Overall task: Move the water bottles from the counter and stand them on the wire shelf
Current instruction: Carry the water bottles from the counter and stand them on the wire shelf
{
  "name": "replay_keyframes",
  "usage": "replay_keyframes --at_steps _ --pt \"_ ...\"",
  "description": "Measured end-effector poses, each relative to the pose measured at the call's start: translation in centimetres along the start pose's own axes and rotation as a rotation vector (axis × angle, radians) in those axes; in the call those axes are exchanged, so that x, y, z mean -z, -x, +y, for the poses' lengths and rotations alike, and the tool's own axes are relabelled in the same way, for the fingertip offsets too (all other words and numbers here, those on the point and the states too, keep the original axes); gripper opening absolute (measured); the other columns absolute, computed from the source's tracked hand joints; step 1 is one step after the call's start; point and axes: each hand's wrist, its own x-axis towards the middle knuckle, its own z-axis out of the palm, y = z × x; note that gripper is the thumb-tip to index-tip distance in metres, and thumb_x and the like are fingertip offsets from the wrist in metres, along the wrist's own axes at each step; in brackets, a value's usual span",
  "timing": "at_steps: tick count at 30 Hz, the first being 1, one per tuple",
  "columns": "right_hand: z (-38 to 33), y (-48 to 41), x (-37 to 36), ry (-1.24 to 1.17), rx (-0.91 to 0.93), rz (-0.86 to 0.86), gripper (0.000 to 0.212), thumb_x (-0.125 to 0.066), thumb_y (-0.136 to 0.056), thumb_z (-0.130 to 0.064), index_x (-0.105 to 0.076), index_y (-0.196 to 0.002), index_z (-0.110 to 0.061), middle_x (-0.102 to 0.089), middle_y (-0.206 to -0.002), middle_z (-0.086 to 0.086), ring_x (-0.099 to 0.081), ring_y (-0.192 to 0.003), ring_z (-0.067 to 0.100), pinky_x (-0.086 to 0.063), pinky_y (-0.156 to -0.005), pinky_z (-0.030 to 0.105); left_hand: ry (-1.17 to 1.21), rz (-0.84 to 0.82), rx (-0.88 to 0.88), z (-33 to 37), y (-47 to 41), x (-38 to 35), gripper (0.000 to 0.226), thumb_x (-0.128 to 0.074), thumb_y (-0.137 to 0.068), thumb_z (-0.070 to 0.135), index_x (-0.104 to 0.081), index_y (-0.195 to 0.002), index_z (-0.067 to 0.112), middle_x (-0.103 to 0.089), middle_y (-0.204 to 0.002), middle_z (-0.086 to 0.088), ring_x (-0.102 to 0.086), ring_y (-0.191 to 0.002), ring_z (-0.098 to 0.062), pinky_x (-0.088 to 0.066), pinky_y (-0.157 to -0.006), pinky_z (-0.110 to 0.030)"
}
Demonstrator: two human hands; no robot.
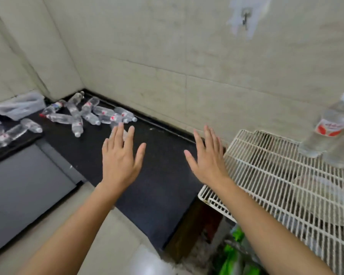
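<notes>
Single head-worn view, looking forward and down, close over the counter [147, 185], wire shelf [276, 175] at right

You are working in soft, even light, bright enough throughout, with no hard shadows; you cannot tell its source. The pale tiled wall [167, 56] looks flat and a little washed out, while the black counter [157, 175] stays dark and gives little detail. A dull glare sits on the floor tile [147, 261] at the bottom edge. The whole picture is soft: the lying water bottles [91, 116] in the far corner smear together, and the standing bottle [330, 126] at the right edge is blurred and leans with the wide-angle stretch. Your left hand [120, 155] and right hand [209, 157] are sharpest.
</notes>
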Motion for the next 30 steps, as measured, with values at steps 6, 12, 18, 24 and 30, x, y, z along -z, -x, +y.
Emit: replay_keyframes --at_steps 6,12,18,24,30 --pt "-12.8 -5.3 -6.0 -0.015 -0.03 0.024 0.074 -0.039 -0.103 -0.055 -0.014 -0.162 -0.018 0.0 -0.17 0.016 0.001 -0.157 0.031 -0.004 -0.126 0.049 -0.03 -0.054 0.087 -15.1 0.4 2.2 0.072 -0.029 -0.099 0.053 -0.043 -0.151 0.006 -0.031 -0.162 -0.023 -0.029 -0.15 -0.04 -0.032 -0.115 -0.06" --pt "-25.9 -10.2 -12.1 -0.075 -0.001 -0.091 0.078 -0.041 -0.103 -0.053 -0.008 -0.163 -0.016 0.008 -0.17 0.014 0.005 -0.157 0.031 0.0 -0.127 0.049 -0.064 -0.075 0.161 -28.9 -1.5 4.0 0.072 -0.028 -0.099 0.054 -0.04 -0.153 0.007 -0.028 -0.163 -0.021 -0.026 -0.151 -0.039 -0.028 -0.118 -0.06" --pt "-32.4 -16.0 -16.2 -0.047 0.092 -0.121 0.075 -0.044 -0.102 -0.051 -0.012 -0.163 -0.019 0.004 -0.171 0.012 0.002 -0.157 0.03 -0.003 -0.127 0.049 -0.05 -0.109 0.222 -39.0 -4.9 2.5 0.067 -0.035 -0.102 0.049 -0.041 -0.152 0.006 -0.028 -0.163 -0.022 -0.027 -0.151 -0.04 -0.027 -0.118 -0.06" --pt "-32.2 -21.7 -22.5 0.016 0.005 -0.174 0.077 -0.044 -0.102 -0.05 -0.01 -0.163 -0.017 0.002 -0.17 0.015 -0.001 -0.157 0.032 -0.005 -0.126 0.049 -0.017 -0.197 0.249 -44.7 -9.3 -4.1 0.066 -0.043 -0.103 0.047 -0.032 -0.157 0.011 -0.018 -0.167 -0.018 -0.016 -0.155 -0.034 -0.021 -0.122 -0.056" --pt "-31.3 -29.1 -30.0 0.007 -0.109 -0.257 0.081 -0.048 -0.1 -0.05 -0.008 -0.163 -0.017 0.003 -0.17 0.016 -0.004 -0.157 0.034 -0.006 -0.126 0.05 -0.065 -0.329 0.155 -49.5 -17.3 -11.7 0.066 -0.047 -0.102 0.046 -0.033 -0.156 0.013 -0.015 -0.167 -0.019 -0.017 -0.154 -0.037 -0.025 -0.12 -0.058"
